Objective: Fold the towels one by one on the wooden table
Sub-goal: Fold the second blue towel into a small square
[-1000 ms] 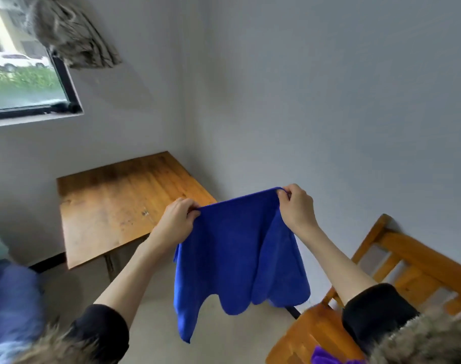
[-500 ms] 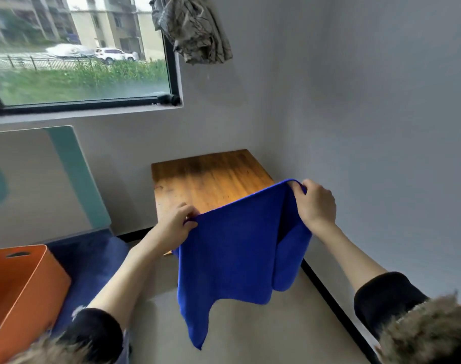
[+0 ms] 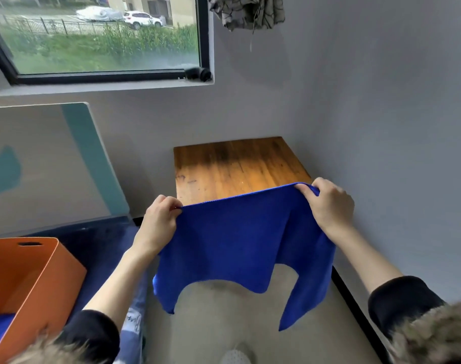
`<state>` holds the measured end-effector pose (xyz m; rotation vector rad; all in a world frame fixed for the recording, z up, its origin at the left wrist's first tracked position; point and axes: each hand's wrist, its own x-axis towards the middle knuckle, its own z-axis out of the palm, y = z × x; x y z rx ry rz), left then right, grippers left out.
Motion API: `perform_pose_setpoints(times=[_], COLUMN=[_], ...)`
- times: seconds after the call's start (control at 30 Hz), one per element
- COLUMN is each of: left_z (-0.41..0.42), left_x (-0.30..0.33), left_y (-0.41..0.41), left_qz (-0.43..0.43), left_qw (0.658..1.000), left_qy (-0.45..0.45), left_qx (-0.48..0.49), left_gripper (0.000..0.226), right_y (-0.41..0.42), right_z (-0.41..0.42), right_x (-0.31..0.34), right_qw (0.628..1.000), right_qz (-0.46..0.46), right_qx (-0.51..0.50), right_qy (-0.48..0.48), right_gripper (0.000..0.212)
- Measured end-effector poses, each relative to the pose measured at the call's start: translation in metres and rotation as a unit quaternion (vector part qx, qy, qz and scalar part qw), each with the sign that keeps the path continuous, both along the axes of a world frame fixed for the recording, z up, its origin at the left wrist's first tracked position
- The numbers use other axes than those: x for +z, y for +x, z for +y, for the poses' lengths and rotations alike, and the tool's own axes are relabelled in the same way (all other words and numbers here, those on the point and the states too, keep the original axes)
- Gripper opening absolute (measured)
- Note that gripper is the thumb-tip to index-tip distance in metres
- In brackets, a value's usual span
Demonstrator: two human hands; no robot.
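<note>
From the head view, the left hand [image 3: 159, 222] and right hand [image 3: 329, 206] each pinch a top corner of a bright blue microfibre towel [image 3: 239, 243], fingers curled tight on the cloth. It hangs spread in the air before the near edge of the small wooden table [image 3: 234, 166]. An orange box [image 3: 32, 274] stands at lower left

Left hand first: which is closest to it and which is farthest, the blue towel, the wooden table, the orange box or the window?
From the left hand in the head view:
1. Blue towel: pinched in its fingers, hanging to its right.
2. Wooden table: just beyond it, against the wall.
3. Orange box: down to its left, on the floor side.
4. Window: farthest, high up on the back wall.
</note>
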<state>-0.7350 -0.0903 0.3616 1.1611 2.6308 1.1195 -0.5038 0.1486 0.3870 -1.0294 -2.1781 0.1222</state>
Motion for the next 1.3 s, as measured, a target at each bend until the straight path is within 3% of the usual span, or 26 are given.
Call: perform_pose_setpoints(times=[0.13,0.33,0.67,0.97,1.17,1.3], left_z=[0.039,0.093,0.161,0.234,0.273,0.266], left_x=[-0.019,-0.055,-0.080,-0.118,-0.158,-0.196], left_y=[-0.036,-0.079,-0.153,-0.237,-0.287,-0.299], left_qz=[-0.010,-0.096,-0.042,-0.020,-0.071,-0.116], left_qw=[1.000,0.992,0.984,0.983,0.989,0.974], left_qy=[-0.002,-0.077,-0.169,-0.180,-0.127,-0.183], left_qx=[0.022,0.030,0.028,0.003,-0.033,-0.068], left_gripper=[0.008,0.009,0.007,0.007,0.020,0.024], right_y=[-0.037,-0.087,-0.154,-0.232,-0.278,-0.289], right_z=[0.052,0.117,0.185,0.257,0.287,0.270], right_x=[-0.029,-0.059,-0.088,-0.128,-0.167,-0.203], right_qw=[0.998,0.985,0.973,0.967,0.966,0.953], right_qz=[-0.065,-0.163,-0.218,-0.246,-0.231,-0.251], right_qx=[0.010,-0.014,-0.010,-0.026,-0.057,-0.039], right_qy=[0.001,-0.064,-0.076,-0.065,-0.103,-0.166], right_gripper=[0.026,0.026,0.032,0.027,0.022,0.027])
